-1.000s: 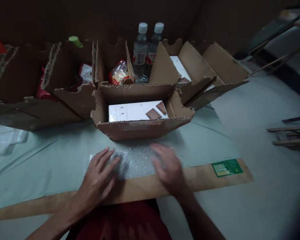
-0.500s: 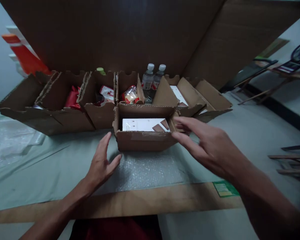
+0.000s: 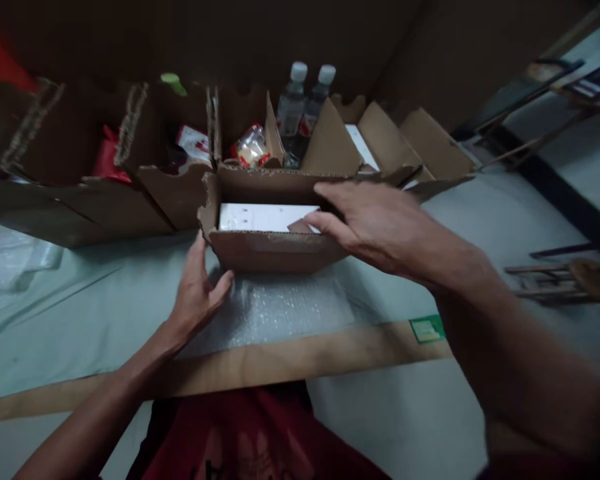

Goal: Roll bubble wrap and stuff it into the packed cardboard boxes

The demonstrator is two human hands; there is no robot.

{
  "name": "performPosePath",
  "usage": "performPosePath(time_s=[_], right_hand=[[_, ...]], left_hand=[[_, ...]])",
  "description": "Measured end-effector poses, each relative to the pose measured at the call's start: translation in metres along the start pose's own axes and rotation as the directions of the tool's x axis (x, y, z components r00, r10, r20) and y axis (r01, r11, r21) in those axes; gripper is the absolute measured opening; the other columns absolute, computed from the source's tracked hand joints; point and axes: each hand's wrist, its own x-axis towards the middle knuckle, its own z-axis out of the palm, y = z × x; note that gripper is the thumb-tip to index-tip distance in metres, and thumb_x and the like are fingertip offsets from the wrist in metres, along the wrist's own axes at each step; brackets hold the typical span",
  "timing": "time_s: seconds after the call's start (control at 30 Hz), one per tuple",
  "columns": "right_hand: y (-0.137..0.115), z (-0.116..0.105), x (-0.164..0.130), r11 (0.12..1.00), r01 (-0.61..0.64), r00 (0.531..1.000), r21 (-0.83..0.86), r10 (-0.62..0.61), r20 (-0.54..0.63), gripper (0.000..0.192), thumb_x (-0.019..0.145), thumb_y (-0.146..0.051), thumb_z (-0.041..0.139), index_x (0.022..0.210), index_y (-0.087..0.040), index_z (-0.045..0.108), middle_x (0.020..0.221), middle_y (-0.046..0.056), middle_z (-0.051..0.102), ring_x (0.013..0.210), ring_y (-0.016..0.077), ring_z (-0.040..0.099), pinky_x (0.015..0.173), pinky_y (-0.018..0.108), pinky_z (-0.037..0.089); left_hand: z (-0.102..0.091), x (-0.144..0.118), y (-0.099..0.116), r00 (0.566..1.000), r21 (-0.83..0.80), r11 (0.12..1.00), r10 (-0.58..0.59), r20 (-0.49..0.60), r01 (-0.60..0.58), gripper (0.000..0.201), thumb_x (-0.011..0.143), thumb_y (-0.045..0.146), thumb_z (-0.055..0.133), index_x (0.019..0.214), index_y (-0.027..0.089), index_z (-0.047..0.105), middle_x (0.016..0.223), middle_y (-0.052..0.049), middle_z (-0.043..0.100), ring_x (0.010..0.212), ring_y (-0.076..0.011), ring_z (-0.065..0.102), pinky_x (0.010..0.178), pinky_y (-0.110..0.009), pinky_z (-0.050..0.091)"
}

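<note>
While the left hand [image 3: 195, 290], half-spread and empty, sits at the cardboard bin [image 3: 280, 257], the right hand [image 3: 380, 223] parts thumb and fingers over the white box [image 3: 260, 217], contact indeterminable.

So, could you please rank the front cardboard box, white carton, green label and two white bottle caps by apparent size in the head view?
1. Front cardboard box
2. White carton, its visible part
3. Green label, partly hidden
4. White bottle caps; the two look alike, so unranked
</note>
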Motion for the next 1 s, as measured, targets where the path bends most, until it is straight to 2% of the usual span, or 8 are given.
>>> performPosePath(time_s=[0.13, 0.2, 0.3, 0.4, 0.53, 0.67, 0.83, 1.0], right_hand=[[-0.031, 0.023, -0.063, 0.990, 0.142, 0.873, 0.003, -0.123, -0.472, 0.029, 0.105, -0.036, 0.049, 0.113, -0.017, 0.069, 0.105, 0.009, 0.076, 0.098, 0.0254, 0.069, 0.087, 0.041, 0.051], [-0.055, 0.067, -0.080, 0.940, 0.305, 0.904, 0.152, -0.235, -0.358, 0.016, 0.101, -0.024, 0.055, 0.105, -0.019, 0.070, 0.098, 0.006, 0.077, 0.090, 0.0212, 0.069, 0.081, 0.037, 0.052], [-0.081, 0.148, -0.083, 0.878, 0.405, 0.914, 0.254, -0.396, -0.088, 0.024, 0.099, -0.027, 0.060, 0.120, -0.019, 0.068, 0.138, 0.011, 0.067, 0.126, 0.0266, 0.060, 0.100, 0.042, 0.050], [-0.067, 0.199, -0.096, 0.880, 0.371, 0.923, 0.296, -0.383, -0.018, 0.034, 0.100, -0.030, 0.060, 0.132, -0.020, 0.065, 0.150, 0.012, 0.059, 0.141, 0.0276, 0.051, 0.109, 0.047, 0.045], [0.011, 0.196, -0.149, 0.985, 0.008, 0.998, 0.174, 0.003, -0.058, 0.035, 0.101, -0.031, 0.047, 0.123, -0.019, 0.072, 0.137, 0.016, 0.068, 0.127, 0.0334, 0.062, 0.099, 0.055, 0.049], [0.065, 0.175, -0.163, 0.965, -0.248, 0.946, 0.085, 0.260, -0.195, 0.040, 0.100, -0.040, 0.044, 0.111, -0.018, 0.075, 0.118, 0.015, 0.076, 0.113, 0.0329, 0.069, 0.095, 0.052, 0.049], [0.058, 0.189, -0.106, 0.970, -0.203, 0.966, 0.131, 0.220, -0.136, 0.049, 0.092, -0.050, 0.050, 0.116, -0.013, 0.072, 0.127, 0.021, 0.072, 0.117, 0.0369, 0.065, 0.095, 0.053, 0.051], [0.041, 0.186, -0.106, 0.948, -0.126, 0.975, 0.291, 0.172, -0.140, 0.034, 0.092, -0.049, 0.050, 0.081, -0.021, 0.067, 0.103, 0.014, 0.077, 0.094, 0.0297, 0.072, 0.085, 0.045, 0.055]], left_hand=[[-0.037, -0.042, 0.011, 0.996, 0.162, 0.983, 0.072, 0.061, -0.081, 0.067, 0.095, 0.022, 0.062, 0.156, 0.032, 0.036, 0.147, -0.010, 0.057, 0.138, -0.0314, 0.053, 0.112, -0.054, 0.047], [-0.042, -0.063, 0.012, 0.971, 0.214, 0.958, 0.153, 0.182, -0.191, 0.051, 0.096, 0.015, 0.056, 0.144, 0.033, 0.052, 0.136, -0.007, 0.064, 0.131, -0.0293, 0.057, 0.107, -0.051, 0.050], [-0.033, -0.080, 0.003, 0.914, 0.273, 0.918, 0.177, 0.364, -0.287, 0.036, 0.096, 0.012, 0.052, 0.125, 0.028, 0.067, 0.123, -0.008, 0.071, 0.115, -0.0287, 0.062, 0.096, -0.049, 0.054], [-0.021, -0.083, -0.011, 0.881, 0.310, 0.903, 0.134, 0.453, -0.297, 0.030, 0.096, 0.014, 0.053, 0.116, 0.025, 0.072, 0.119, -0.009, 0.073, 0.107, -0.0281, 0.063, 0.090, -0.047, 0.054], [-0.023, -0.082, -0.020, 0.873, 0.253, 0.920, 0.157, 0.461, -0.299, 0.029, 0.097, 0.014, 0.052, 0.117, 0.024, 0.070, 0.124, -0.008, 0.071, 0.113, -0.0275, 0.062, 0.095, -0.047, 0.052], [-0.040, -0.087, -0.026, 0.937, 0.303, 0.922, 0.143, 0.318, -0.243, 0.030, 0.096, 0.020, 0.053, 0.123, 0.024, 0.067, 0.134, -0.012, 0.065, 0.123, -0.0303, 0.059, 0.103, -0.052, 0.049], [-0.049, -0.099, -0.033, 0.992, 0.537, 0.843, -0.092, 0.084, 0.033, 0.045, 0.090, 0.042, 0.063, 0.128, 0.016, 0.062, 0.137, -0.021, 0.058, 0.130, -0.0422, 0.050, 0.107, -0.064, 0.044], [-0.040, -0.110, -0.020, 0.987, 0.432, 0.893, -0.156, 0.030, 0.128, 0.011, 0.084, 0.025, 0.059, 0.090, 0.020, 0.067, 0.134, -0.016, 0.063, 0.130, -0.0375, 0.054, 0.107, -0.056, 0.046]])
